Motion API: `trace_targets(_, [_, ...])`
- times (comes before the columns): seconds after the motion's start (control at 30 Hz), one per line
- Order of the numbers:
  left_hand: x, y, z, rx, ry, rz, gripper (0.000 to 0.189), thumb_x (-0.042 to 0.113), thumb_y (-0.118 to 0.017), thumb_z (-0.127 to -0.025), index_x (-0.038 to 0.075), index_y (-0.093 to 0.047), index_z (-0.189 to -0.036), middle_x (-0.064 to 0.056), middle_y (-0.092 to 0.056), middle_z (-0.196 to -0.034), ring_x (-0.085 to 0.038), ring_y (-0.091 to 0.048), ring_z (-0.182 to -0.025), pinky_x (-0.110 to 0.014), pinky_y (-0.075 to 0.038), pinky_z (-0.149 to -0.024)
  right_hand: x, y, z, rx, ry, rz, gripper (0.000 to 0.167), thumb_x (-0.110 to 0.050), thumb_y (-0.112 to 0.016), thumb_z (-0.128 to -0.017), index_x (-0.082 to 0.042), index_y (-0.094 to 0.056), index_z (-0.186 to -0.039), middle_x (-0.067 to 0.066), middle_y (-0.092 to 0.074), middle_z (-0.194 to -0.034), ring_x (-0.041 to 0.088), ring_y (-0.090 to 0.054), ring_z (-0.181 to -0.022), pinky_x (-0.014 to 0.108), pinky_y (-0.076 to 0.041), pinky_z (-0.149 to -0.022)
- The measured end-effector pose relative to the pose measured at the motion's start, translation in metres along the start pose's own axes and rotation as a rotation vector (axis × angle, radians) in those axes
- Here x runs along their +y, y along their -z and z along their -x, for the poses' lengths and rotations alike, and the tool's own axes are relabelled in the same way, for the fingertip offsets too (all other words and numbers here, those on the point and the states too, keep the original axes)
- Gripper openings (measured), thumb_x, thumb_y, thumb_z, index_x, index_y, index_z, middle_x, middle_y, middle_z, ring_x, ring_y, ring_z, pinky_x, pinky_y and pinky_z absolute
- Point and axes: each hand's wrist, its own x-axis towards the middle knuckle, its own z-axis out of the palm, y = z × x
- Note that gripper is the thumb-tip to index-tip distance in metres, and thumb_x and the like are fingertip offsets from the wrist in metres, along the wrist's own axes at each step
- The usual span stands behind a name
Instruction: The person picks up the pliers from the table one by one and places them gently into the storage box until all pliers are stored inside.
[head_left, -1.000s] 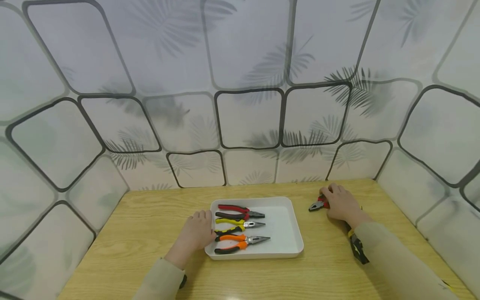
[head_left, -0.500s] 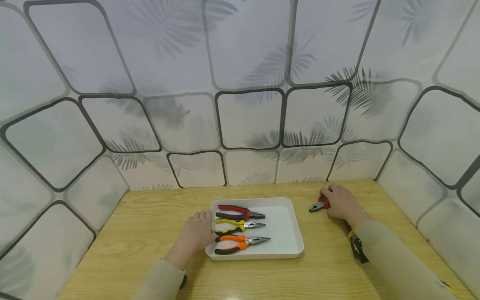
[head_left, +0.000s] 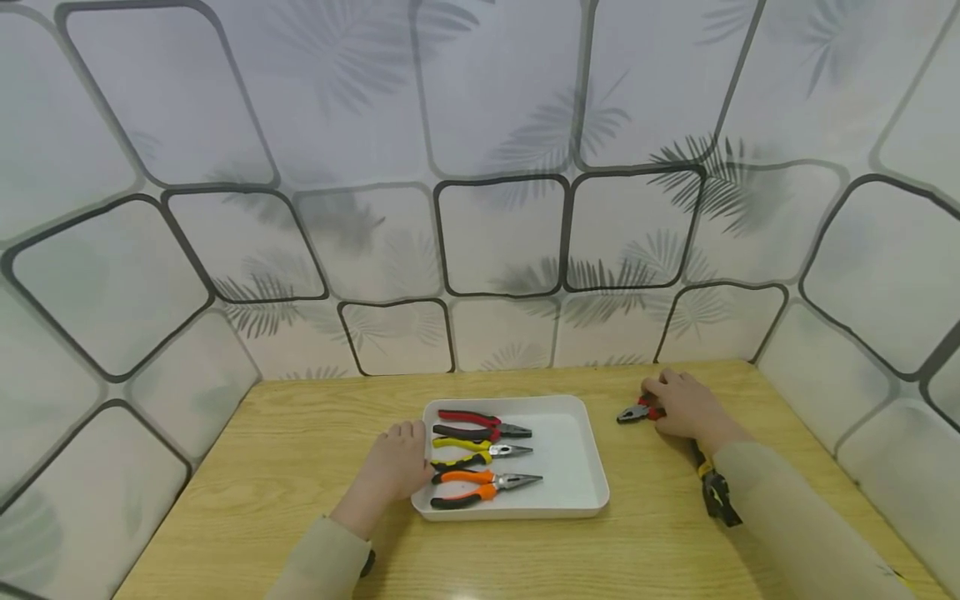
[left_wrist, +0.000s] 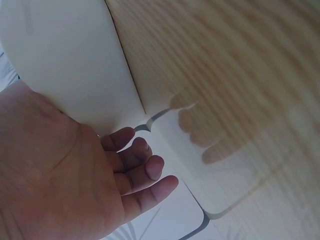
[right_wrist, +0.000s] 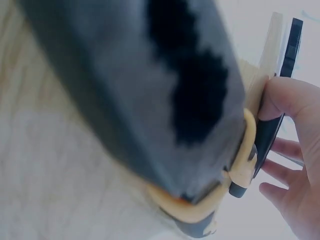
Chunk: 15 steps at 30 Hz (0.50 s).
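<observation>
My left hand [head_left: 393, 462] rests against the left rim of a white tray [head_left: 566, 467]. In the left wrist view its fingers [left_wrist: 135, 182] are loosely bent with nothing between them; the thumb is hidden. Red-and-black pliers [head_left: 480, 427], yellow-and-black long-nose pliers [head_left: 487, 451] and orange-and-black long-nose pliers [head_left: 487, 483] lie in the tray, tips to the right. At the table's back right, my right hand [head_left: 684, 406] grips the handles of red-handled combination pliers [head_left: 637, 412], their head pointing left. The right wrist view shows thumb and fingers about a dark handle [right_wrist: 269, 135].
A black-and-yellow tool [head_left: 716, 492] lies partly hidden by the right forearm; its head looms blurred in the right wrist view. The wooden table [head_left: 300, 442] meets patterned walls [head_left: 495, 242] at the back and sides. A dark object [head_left: 367, 563] shows beside the left sleeve.
The head of the pliers in my right hand has turned slightly. The left hand, the tray and the pliers in it keep their places, apart from a small shift of the view.
</observation>
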Motion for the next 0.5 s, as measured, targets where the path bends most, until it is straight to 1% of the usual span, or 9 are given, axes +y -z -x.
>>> trace_targets(0.1, [0.0004,0.0018,0.0004,-0.004,0.002,0.005,0.050,0.027,-0.071,-0.093,-0.006,-0.053,-0.126,-0.021,-0.062,-0.115,-0.036,-0.062,-0.108,-0.053,-0.054,-0.099,0.0017,0.0021,-0.0004,-0.013,0.008,0.000,0.050,-0.012,-0.079,-0.077,-0.009,-0.066,-0.125,0.016,-0.059,-0.103,0.032,-0.054,-0.082,0.048,-0.048,-0.066])
trace_targets(0.23, [0.0003,0.0026,0.0002,-0.009,0.003,0.007,0.050,0.027,-0.071,-0.094,-0.006,-0.052,-0.126,-0.022,-0.061,-0.117,-0.037,-0.062,-0.111,-0.054,-0.054,-0.100,0.0049,0.0028,-0.0003,-0.021,0.017,0.010,0.052,-0.015,-0.081,-0.077,-0.009,-0.065,-0.126,0.017,-0.061,-0.108,0.036,-0.058,-0.088,0.052,-0.052,-0.069])
trace_targets(0.37, [-0.0001,0.0015,-0.0003,-0.017,-0.001,0.002,0.049,0.027,-0.070,-0.094,-0.005,-0.052,-0.127,-0.022,-0.061,-0.117,-0.036,-0.061,-0.109,-0.053,-0.054,-0.100,0.0090,0.0010,0.0014,-0.020,0.035,0.006,0.054,-0.020,-0.084,-0.078,-0.009,-0.064,-0.128,0.015,-0.059,-0.106,0.033,-0.054,-0.087,0.050,-0.050,-0.070])
trace_targets(0.5, [-0.0006,0.0006,-0.0003,-0.019,-0.001,-0.002,0.050,0.028,-0.070,-0.094,-0.005,-0.052,-0.127,-0.021,-0.061,-0.117,-0.035,-0.061,-0.109,-0.053,-0.054,-0.100,0.0105,0.0019,0.0055,0.003,0.062,-0.003,0.055,-0.023,-0.085,-0.078,-0.010,-0.064,-0.127,0.013,-0.056,-0.103,0.028,-0.049,-0.084,0.048,-0.047,-0.071])
